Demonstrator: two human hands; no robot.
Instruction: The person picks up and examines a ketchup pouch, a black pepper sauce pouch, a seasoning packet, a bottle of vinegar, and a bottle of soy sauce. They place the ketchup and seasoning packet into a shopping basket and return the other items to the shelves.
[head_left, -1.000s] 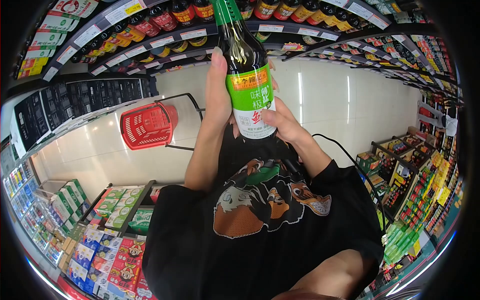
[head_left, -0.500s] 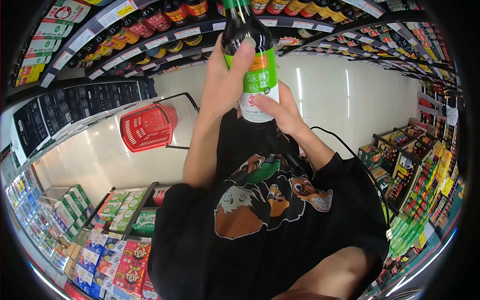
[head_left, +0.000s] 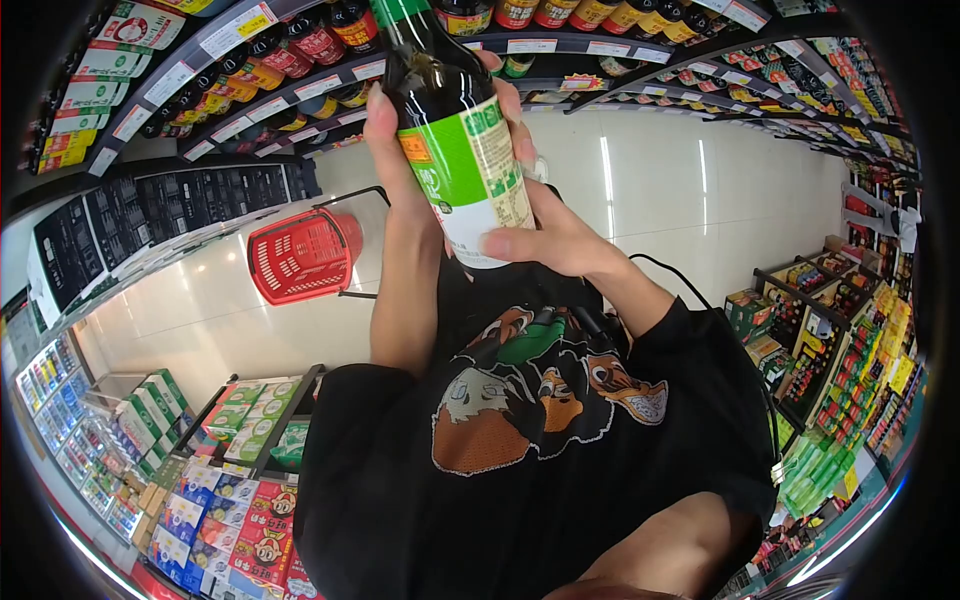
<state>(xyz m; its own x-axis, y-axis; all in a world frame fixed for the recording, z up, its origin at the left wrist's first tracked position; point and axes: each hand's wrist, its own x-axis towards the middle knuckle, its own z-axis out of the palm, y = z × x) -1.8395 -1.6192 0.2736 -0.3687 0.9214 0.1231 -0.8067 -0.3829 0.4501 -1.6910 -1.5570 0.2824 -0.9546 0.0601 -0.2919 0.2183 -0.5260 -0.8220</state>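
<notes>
Sauce bottle (head_left: 455,150) is up in front of the chest with both hands on it, tilted so the neck leans up and to the left. It's dark glass with dark liquid inside, plus a green and white label.

Left hand (head_left: 400,150) is wrapped around the upper body of the bottle. The palm is on the left side and the fingers (head_left: 510,110) curl round the back and show on the far edge. Right hand (head_left: 555,240) is closed round the bottom end, with the thumb (head_left: 500,240) lying across the white lower part of the label. So the bottle sits between the two, left hand higher, right hand under and beside the base.

Behind it, a red shopping basket (head_left: 300,255) stands on the pale floor (head_left: 660,190), well apart from the hands. Honestly can't tell what's in it from here.

The shelf (head_left: 330,75) along the top holds rows of dark bottles with red and yellow labels. A low rack (head_left: 290,400) at lower left is packed with green and white boxes, with red and blue packets below. Another rack (head_left: 790,290) on the right holds small boxes.
</notes>
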